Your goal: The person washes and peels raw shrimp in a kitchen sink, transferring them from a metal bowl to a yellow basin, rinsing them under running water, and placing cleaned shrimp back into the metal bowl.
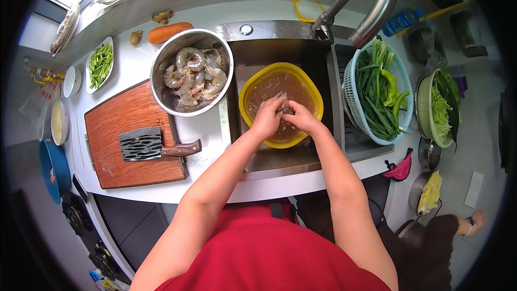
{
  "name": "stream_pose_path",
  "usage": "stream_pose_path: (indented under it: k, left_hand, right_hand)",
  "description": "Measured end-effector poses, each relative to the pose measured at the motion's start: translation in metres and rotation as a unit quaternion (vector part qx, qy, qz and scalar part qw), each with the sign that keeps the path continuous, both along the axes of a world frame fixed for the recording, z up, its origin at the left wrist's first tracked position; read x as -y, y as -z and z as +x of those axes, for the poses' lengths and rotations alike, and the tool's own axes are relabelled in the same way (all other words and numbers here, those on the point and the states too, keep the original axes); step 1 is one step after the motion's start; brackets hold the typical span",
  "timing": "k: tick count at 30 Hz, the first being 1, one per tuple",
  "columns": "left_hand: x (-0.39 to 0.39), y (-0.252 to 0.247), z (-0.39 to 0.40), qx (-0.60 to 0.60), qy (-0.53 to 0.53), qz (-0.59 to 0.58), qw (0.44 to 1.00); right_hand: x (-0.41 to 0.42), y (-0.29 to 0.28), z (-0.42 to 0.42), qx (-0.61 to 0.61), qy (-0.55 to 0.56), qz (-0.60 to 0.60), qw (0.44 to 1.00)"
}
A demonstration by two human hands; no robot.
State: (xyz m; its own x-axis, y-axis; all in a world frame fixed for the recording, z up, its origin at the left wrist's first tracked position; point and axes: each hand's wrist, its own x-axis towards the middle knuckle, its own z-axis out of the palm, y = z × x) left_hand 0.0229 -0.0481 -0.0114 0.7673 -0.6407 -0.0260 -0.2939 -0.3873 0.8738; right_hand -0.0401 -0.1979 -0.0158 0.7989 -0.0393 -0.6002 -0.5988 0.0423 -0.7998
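Note:
Over a yellow basin in the sink, my left hand and my right hand meet at the fingertips. Pinched between them is a small greyish shrimp, mostly hidden by the fingers. Murky brownish water fills much of the basin beneath. To the left, a round steel bowl holds several raw, unpeeled shrimp. It stands partly over the corner of a wooden cutting board, where a cleaver lies flat, its wooden handle pointing right.
A curved faucet rises behind the sink. On the right are a blue basket of green vegetables and a green basket of lettuce. A carrot and ginger lie behind the bowl. Another person's hand shows lower right.

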Motion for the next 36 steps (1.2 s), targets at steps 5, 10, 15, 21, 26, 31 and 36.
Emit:
stream_pose_path:
  k: [5,10,15,21,26,31,36]
  left_hand:
    - [0.006,0.03,0.005,-0.32,-0.047,-0.058,0.945]
    - [-0.006,0.022,0.013,-0.511,-0.161,-0.09,0.839]
    - [-0.013,0.015,0.013,-0.629,-0.193,-0.218,0.721]
    - [-0.017,0.012,0.017,-0.681,-0.108,-0.302,0.658]
    - [-0.021,-0.004,0.011,-0.68,-0.105,-0.265,0.676]
    - [-0.023,-0.017,0.012,-0.664,-0.041,-0.244,0.705]
    - [-0.019,-0.022,0.011,-0.643,-0.066,-0.189,0.739]
  right_hand:
    - [-0.004,-0.011,-0.003,0.023,-0.008,-0.014,1.0]
    - [0.012,-0.01,-0.014,0.02,0.122,0.164,0.979]
    - [0.014,-0.014,-0.016,0.021,0.166,0.21,0.963]
    - [0.018,-0.012,-0.018,0.039,0.191,0.232,0.953]
    - [0.013,-0.026,-0.013,0.056,0.168,0.192,0.965]
    - [0.015,-0.033,-0.011,0.064,0.109,0.166,0.978]
    - [0.016,-0.028,-0.014,0.08,0.103,0.12,0.984]
